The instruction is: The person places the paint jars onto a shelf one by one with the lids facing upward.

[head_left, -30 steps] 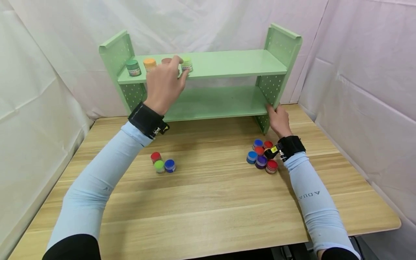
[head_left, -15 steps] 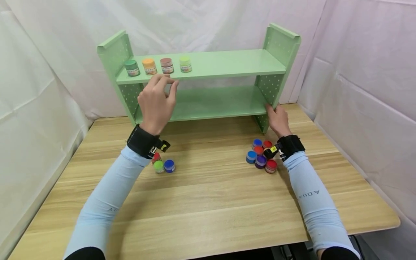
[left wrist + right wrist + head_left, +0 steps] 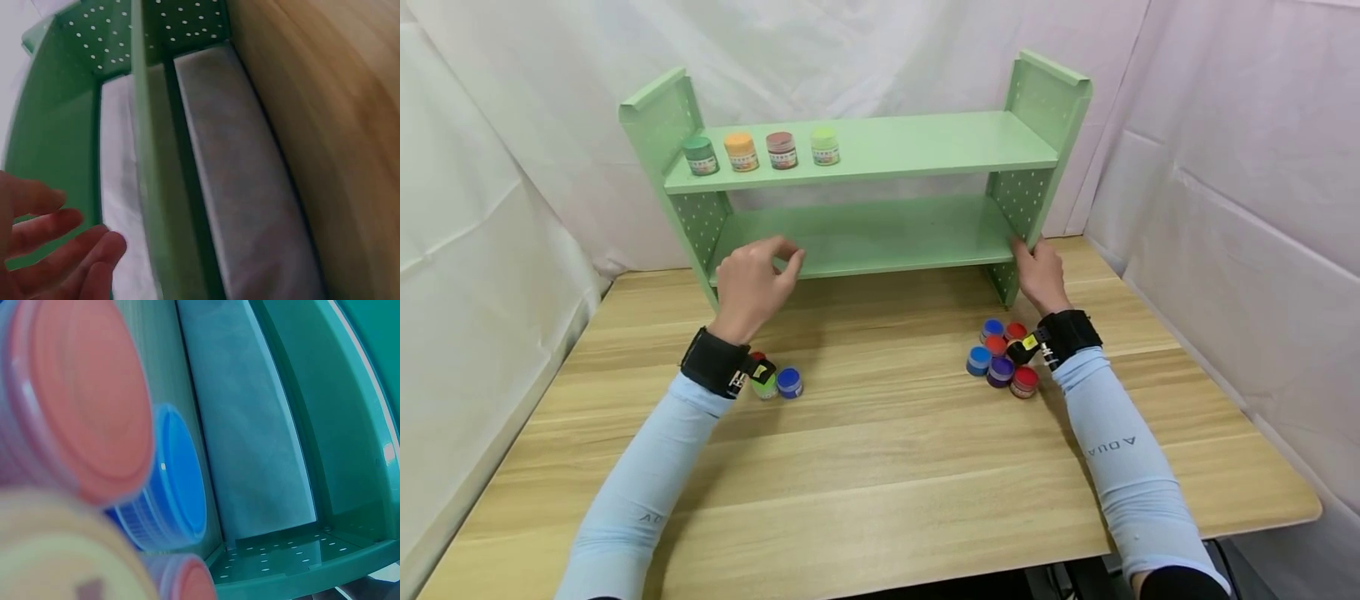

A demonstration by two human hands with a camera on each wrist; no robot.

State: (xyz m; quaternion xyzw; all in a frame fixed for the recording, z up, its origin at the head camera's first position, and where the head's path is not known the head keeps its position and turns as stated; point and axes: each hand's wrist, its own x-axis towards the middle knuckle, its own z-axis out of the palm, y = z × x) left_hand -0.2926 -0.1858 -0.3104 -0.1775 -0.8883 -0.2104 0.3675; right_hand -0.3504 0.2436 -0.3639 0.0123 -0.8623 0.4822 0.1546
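A light-green two-tier shelf (image 3: 880,233) stands at the back of the table. Four-sided it is not; its two end panels bear small holes. On its upper tier, in a row at the left, are paint jars: a dark green jar (image 3: 701,156), an orange jar (image 3: 742,152), a brown jar (image 3: 782,150) and a light green jar (image 3: 825,146). My left hand (image 3: 749,283) hovers before the lower tier, fingers loosely bent, holding nothing. The left wrist view shows its fingers (image 3: 56,250) apart. My right hand (image 3: 1042,275) grips the shelf's right end panel; the right wrist view does not show that hold.
Near my left wrist stand a blue jar (image 3: 789,382) and a light green jar (image 3: 765,387), with a red one mostly hidden. Several red, blue and purple jars, among them a purple jar (image 3: 1000,372), cluster below my right hand on the wooden table (image 3: 880,467).
My left hand has drawn down and back from the upper tier, uncovering the orange and brown jars. The right hand has kept its place on the shelf.
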